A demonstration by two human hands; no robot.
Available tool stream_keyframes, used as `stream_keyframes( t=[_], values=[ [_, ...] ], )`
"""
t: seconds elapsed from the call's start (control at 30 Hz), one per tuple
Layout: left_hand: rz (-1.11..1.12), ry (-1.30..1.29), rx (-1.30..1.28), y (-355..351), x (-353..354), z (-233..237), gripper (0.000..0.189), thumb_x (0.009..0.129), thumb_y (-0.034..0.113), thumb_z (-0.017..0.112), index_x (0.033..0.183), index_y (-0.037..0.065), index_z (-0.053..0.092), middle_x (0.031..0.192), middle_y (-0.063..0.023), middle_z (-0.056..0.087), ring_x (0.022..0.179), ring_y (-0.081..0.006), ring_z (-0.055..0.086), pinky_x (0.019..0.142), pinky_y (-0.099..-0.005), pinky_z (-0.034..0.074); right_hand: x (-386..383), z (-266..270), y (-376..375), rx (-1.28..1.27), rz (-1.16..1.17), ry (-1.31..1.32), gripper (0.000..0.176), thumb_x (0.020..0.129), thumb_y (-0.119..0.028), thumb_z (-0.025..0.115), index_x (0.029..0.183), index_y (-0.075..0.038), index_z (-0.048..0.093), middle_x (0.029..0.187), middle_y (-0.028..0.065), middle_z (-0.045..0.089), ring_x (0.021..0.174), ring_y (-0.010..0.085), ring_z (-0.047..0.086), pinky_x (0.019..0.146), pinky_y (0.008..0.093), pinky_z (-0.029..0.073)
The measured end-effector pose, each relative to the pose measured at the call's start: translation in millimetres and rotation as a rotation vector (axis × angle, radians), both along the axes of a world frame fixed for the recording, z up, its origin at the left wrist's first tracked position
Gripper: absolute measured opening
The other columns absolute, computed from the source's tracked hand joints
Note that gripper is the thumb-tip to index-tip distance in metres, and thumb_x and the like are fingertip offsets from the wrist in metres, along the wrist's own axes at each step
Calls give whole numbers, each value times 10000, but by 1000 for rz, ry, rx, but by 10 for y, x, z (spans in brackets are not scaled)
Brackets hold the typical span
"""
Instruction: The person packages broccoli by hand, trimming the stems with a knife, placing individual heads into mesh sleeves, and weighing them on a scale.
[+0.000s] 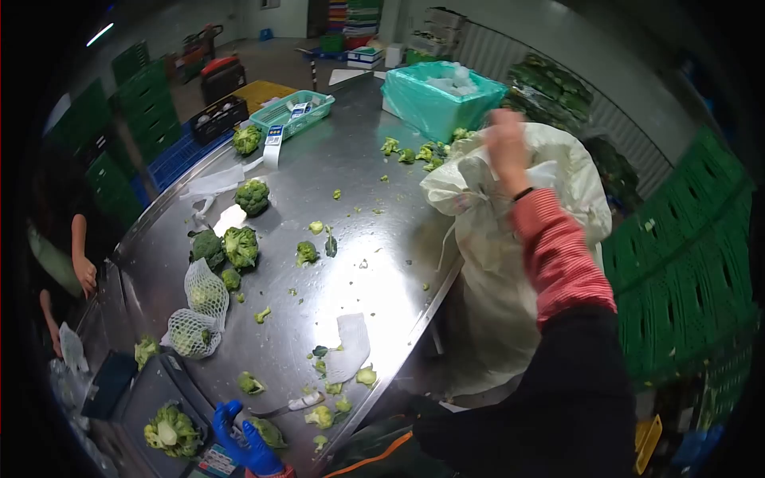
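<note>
My left hand (243, 442), in a blue glove, is at the bottom of the head view with its fingers spread. Right beside it lies a broccoli piece (268, 432), partly behind the fingers. A knife (307, 401) with a pale handle rests just above. To the left, a broccoli head (172, 430) sits stem up on a weighing scale (177, 374). My right hand (506, 147) reaches far forward over the mouth of a white woven sack (498, 295). Motion smears its fingers. Broccoli scraps (430, 151) lie by the sack's rim.
Broccoli heads (241, 247), some in white foam nets (205, 291), lie on the metal table (358, 215). A green-lined bin (442, 99) and a label basket (291, 115) stand at the back. Green crates (685, 263) line the right. Another person's hand (85, 275) is at left.
</note>
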State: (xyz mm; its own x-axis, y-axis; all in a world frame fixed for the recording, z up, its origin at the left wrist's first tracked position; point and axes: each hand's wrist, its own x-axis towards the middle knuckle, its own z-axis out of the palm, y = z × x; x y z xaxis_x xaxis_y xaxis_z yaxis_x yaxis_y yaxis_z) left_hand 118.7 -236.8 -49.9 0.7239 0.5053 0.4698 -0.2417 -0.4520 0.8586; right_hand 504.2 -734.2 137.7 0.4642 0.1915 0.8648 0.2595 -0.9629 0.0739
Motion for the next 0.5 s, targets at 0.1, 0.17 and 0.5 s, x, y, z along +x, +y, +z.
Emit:
stream_keyframes(
  t=[0.1,0.17,0.5],
  values=[
    [-126,111,-19,-486,252,240,390,858,83,553,1225,-27,479,1054,-140,576,938,-217,582,877,-346,437,-67,150,-1166,311,-587,570,723,788,-511,597,1301,-24,446,1291,243,462,1221,371,417,1006,415,347],
    [-144,212,1,-702,371,281,359,842,17,542,1198,-17,507,996,-114,601,904,-199,598,831,-316,464,240,-700,-2282,310,-440,514,836,792,-584,561,1383,-31,353,1410,267,317,1325,324,314,1090,386,232],
    [-334,262,131,-1225,564,330,208,840,111,611,1033,37,639,909,-127,650,831,-270,644,733,-349,504,827,-1543,-1453,916,258,703,402,794,-49,550,1191,-25,495,1108,141,548,1013,228,528,909,315,405]
  ],
)
